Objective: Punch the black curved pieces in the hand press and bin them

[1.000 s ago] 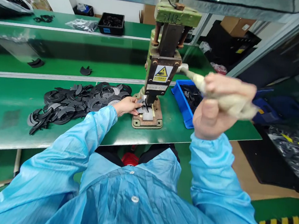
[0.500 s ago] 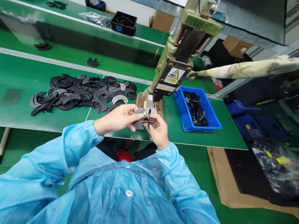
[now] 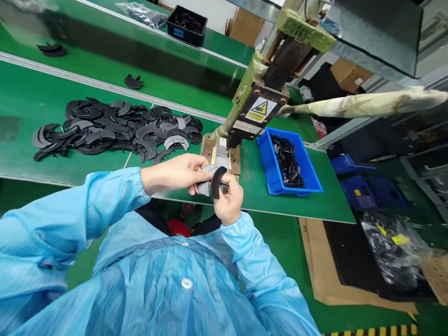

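Note:
Both hands meet over the front edge of the green bench, just before the hand press. My left hand pinches a grey crescent-shaped piece. My right hand grips a black curved piece that overlaps the grey one. The press handle, wrapped in pale cloth, sticks out to the right with no hand on it. The press base plate lies just beyond my fingers.
A heap of black crescent parts spreads on the bench to the left. A blue bin with black pieces stands right of the press. A black tray sits on the rear shelf. Bags and cardboard lie on the floor at right.
My right hand let go of the press handle, which swung up, and came down to my left hand. My left hand pulled the piece off the press base; both now hold pieces.

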A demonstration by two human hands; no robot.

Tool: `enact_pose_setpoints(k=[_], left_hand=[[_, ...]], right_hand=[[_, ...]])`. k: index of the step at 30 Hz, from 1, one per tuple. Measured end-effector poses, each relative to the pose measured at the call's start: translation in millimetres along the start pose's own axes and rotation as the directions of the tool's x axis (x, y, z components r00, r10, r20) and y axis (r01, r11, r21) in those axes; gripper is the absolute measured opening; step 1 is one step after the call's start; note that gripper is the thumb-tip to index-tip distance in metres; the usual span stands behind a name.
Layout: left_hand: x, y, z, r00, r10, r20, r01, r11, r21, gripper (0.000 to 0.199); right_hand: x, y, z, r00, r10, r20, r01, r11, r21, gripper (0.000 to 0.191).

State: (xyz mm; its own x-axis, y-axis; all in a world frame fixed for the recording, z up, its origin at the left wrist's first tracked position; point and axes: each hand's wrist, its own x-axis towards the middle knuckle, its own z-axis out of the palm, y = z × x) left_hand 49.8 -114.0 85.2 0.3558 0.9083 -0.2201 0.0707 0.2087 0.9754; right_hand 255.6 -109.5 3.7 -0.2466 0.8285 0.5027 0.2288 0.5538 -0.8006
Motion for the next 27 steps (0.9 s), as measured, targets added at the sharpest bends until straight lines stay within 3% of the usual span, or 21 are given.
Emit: enact_pose_setpoints(k=[7, 10, 12, 13, 15, 17, 23, 27], left_hand=[[5, -5, -9.9, 0.998, -0.064, -0.027, 0.067, 0.99, 0.124, 0.05], [-2, -10, -8.9, 0.979, 0.092, -0.183, -0.056, 0.98, 0.193, 0.044], [-8, -12, -5.5, 0.925, 0.255, -0.283, -0.161, 0.935, 0.317, 0.037], [-11, -13, -3.3, 0.905, 0.318, -0.284, -0.196, 0.902, 0.385, 0.034], [-16, -14, 1.6, 0.903, 0.368, -0.221, -0.229, 0.849, 0.476, 0.032], [-16, -16, 6.0, 0.916, 0.364, -0.172, -0.237, 0.832, 0.501, 0.033], [-12, -31, 13.0, 0.925, 0.337, -0.176, -0.222, 0.855, 0.469, 0.037], [-12, -19, 13.9, 0.948, 0.275, -0.159, -0.155, 0.837, 0.525, 0.047]], right_hand=[[5, -7, -14, 0.987, -0.124, 0.099, 0.137, 0.981, -0.136, 0.016], [5, -8, -19, 0.977, -0.179, 0.12, 0.196, 0.968, -0.158, 0.012], [5, -8, -21, 0.97, -0.206, 0.133, 0.227, 0.959, -0.168, 0.01], [4, -8, -21, 0.966, -0.217, 0.136, 0.239, 0.955, -0.173, 0.01], [4, -7, -22, 0.96, -0.242, 0.141, 0.265, 0.948, -0.178, 0.01], [3, -7, -22, 0.953, -0.264, 0.146, 0.288, 0.941, -0.18, 0.009], [-2, -1, -22, 0.947, -0.283, 0.149, 0.309, 0.929, -0.201, 0.013], [-2, 1, -22, 0.942, -0.283, 0.179, 0.318, 0.924, -0.211, 0.012]])
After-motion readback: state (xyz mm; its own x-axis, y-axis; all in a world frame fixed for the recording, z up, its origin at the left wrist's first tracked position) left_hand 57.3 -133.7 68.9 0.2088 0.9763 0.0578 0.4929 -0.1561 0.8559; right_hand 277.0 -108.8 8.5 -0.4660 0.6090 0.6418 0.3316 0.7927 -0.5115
